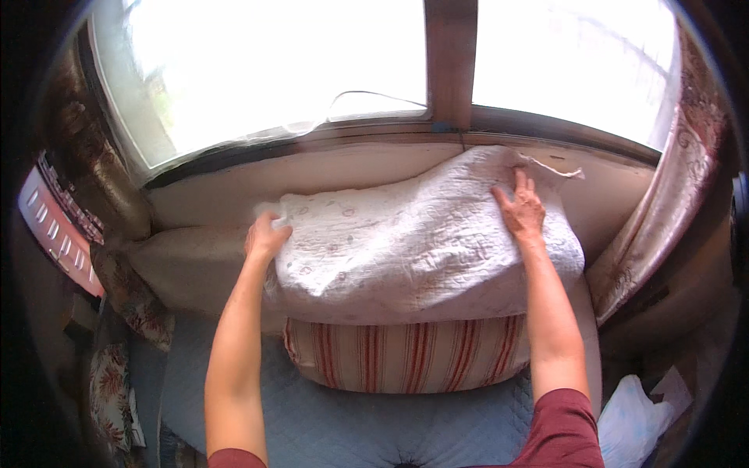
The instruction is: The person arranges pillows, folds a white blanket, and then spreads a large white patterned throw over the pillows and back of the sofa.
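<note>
A pale quilted cloth [406, 242] with a small faint print lies draped over the upper side of a striped cushion [417, 355]. My left hand [267, 236] is closed on the cloth's left edge, its thumb and fingers bent. On the right part of the cloth rests my right hand [521, 209], open, with its fingers spread and pointing toward the window. One corner of the cloth sticks out beyond that hand. Red and cream stripes show on the front of the cushion; the cloth hides its back. Below it spreads a blue-grey quilted cover [374, 425].
A bright window [273, 70] with a brown frame [451, 62] rises behind the cloth. Curtains hang at the left [117, 156] and right [655, 210]. A pink and white drawer unit [62, 234] stands far left. A white-blue plastic bag [633, 417] lies at lower right.
</note>
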### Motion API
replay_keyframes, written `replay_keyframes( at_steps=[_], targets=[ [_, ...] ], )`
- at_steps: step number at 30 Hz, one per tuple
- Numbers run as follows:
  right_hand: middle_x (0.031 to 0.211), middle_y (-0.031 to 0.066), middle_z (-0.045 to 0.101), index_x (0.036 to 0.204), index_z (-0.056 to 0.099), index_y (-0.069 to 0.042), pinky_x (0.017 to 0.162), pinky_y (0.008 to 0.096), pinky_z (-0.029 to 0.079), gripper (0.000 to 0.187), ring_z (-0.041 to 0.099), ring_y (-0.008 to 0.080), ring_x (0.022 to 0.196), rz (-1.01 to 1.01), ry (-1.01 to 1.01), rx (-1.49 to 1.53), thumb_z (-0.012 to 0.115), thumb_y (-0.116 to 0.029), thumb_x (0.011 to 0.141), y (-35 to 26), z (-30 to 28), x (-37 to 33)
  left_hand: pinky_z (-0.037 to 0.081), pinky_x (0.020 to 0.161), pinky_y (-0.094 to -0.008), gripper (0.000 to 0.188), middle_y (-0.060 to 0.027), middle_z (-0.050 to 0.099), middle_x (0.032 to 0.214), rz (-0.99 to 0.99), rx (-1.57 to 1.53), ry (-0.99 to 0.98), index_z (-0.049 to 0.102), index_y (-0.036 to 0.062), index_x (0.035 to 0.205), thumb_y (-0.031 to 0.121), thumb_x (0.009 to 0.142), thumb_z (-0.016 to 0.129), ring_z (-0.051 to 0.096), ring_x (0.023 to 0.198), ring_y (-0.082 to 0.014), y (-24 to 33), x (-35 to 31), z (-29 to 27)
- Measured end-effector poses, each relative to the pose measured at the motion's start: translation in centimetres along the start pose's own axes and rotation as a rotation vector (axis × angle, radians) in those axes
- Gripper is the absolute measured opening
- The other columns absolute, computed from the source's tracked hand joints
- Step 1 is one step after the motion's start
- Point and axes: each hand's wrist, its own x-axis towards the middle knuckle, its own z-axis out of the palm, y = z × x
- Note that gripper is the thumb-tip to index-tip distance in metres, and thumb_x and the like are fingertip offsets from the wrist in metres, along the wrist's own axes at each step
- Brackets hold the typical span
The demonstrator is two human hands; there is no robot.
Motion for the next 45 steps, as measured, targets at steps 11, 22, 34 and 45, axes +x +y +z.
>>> replay_keyframes(
  at_steps=[11, 22, 34, 45],
  targets=[
    [0.089, 0.0129, 0.060, 0.088, 0.057, -0.010, 0.064, 0.0452, 0.047, 0.016, 0.060, 0.0352, 0.076, -0.104, 0.241, 0.011, 0.052, -0.024, 0.084, 0.9, 2.8, 0.7, 0.027, 0.096, -0.0540, 0.034, -0.0173, 0.035, 0.129, 0.133, 0.152, 0.685, 0.047, 0.0142, 0.112, 0.027, 0.083, 0.059, 0.034, 0.124, -0.0319, 4.1, 4.1, 0.6],
    [0.086, 0.0124, 0.058, 0.090, 0.054, -0.007, 0.066, 0.0407, 0.046, 0.008, 0.057, 0.0338, 0.076, -0.190, 0.557, 0.135, 0.052, -0.014, 0.086, 1.1, 3.0, 1.0, 0.029, 0.095, -0.0464, 0.037, -0.0106, 0.053, 0.117, 0.660, 0.010, 0.350, 0.054, 0.0117, 0.115, 0.035, 0.089, 0.041, 0.045, 0.112, -0.0272, 11.0, -2.1, 9.8],
    [0.088, 0.0180, 0.063, 0.090, 0.066, -0.007, 0.087, 0.0453, 0.036, 0.053, 0.057, 0.0345, 0.089, -0.340, -0.126, -0.011, 0.032, -0.048, 0.091, 0.6, 2.1, 2.2, 0.029, 0.096, -0.0444, 0.047, -0.0135, 0.058, 0.113, 0.512, 0.118, -0.055, 0.063, 0.0094, 0.106, 0.040, 0.084, 0.035, 0.050, 0.109, -0.0301, 13.1, 0.2, 7.2],
    [0.081, 0.0248, 0.062, 0.076, 0.067, 0.002, 0.086, 0.0429, 0.040, 0.079, 0.058, 0.0396, 0.088, -0.125, -0.442, -0.178, 0.029, -0.067, 0.083, 0.4, 1.7, 3.2, 0.033, 0.092, -0.0448, 0.056, -0.0208, 0.063, 0.096, 0.459, 0.069, -0.190, 0.068, -0.0006, 0.087, 0.044, 0.078, 0.036, 0.055, 0.101, -0.0348, 14.6, 0.8, 8.6]
  ],
)
